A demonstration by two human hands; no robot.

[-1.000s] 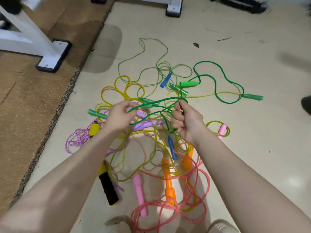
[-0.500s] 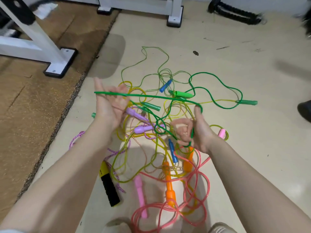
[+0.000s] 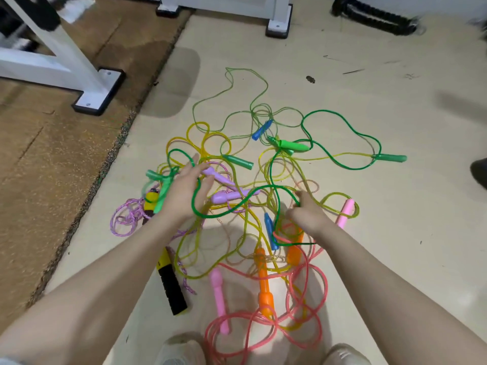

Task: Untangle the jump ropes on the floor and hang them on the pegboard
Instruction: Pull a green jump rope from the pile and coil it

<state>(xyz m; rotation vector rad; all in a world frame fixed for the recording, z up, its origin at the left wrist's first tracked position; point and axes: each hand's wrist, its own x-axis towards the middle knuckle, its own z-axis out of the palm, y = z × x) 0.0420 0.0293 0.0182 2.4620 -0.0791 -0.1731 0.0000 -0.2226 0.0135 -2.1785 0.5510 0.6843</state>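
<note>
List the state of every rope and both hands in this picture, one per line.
dark green rope: partly lifted, one handle on the floor, strand held in both hands
left hand: fingers extended, green loop draped round it
right hand: curled round the green strand
yellow rope: on the floor, tangled
pink rope: coiled on the floor, tangled
purple handles: lying in the pile
black-and-yellow handle: lying flat
</note>
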